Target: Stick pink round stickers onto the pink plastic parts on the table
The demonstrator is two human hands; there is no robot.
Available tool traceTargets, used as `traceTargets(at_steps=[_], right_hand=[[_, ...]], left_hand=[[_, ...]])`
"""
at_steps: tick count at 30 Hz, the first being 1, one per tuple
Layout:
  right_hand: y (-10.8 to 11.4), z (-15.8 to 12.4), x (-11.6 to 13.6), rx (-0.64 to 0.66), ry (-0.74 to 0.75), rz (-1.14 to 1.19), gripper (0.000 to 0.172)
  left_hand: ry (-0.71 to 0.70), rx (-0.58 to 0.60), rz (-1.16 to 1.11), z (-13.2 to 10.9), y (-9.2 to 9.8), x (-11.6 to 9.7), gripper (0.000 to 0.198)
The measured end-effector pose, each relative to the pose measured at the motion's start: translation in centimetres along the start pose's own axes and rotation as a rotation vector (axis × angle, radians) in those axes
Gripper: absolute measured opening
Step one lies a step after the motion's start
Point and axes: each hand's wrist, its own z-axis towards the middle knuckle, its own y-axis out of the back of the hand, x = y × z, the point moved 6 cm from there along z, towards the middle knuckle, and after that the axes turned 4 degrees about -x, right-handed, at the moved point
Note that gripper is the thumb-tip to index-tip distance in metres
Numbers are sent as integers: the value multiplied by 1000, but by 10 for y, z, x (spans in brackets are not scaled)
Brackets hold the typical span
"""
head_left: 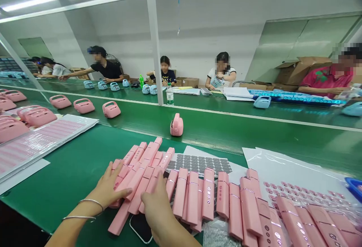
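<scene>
Resting left hand (109,188) open on pink bars (143,171) at lower center, their long axes slanting toward upper right; right hand (158,205), apart from it, touches the same pile, nearer the pink row (195,198) to its right; grip unclear.

One left hand (106,188), one right hand (157,205), two plastic bottles (169,95) (141,81), one smartphone (140,228).

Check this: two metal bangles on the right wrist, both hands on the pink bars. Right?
No, wrong wrist. The head view shows the two bangles on the left wrist, not the right. The left hand and right hand do rest on the pink bars.
</scene>
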Motion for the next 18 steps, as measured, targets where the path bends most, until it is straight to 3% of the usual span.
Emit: traceTargets(at_steps=[3,8,11,13,16,18], right_hand=[[4,-11,16,-23,-165,-97,83],[14,-24,41,27,-141,-212,76],[7,-29,36,115,147,-475,67],[-3,-33,25,160,356,-685,57],[-10,-32,6,165,435,-824,48],[-13,-30,2,176,470,-900,48]], left_hand=[[-17,-36,29,3,2,0,105],[-60,-31,71,-5,-9,0,101],[-93,-22,76,-6,-15,5,106],[-101,-34,65,-6,-16,10,97],[-52,-80,44,-6,-16,22,70],[9,-113,44,-6,-15,31,65]])
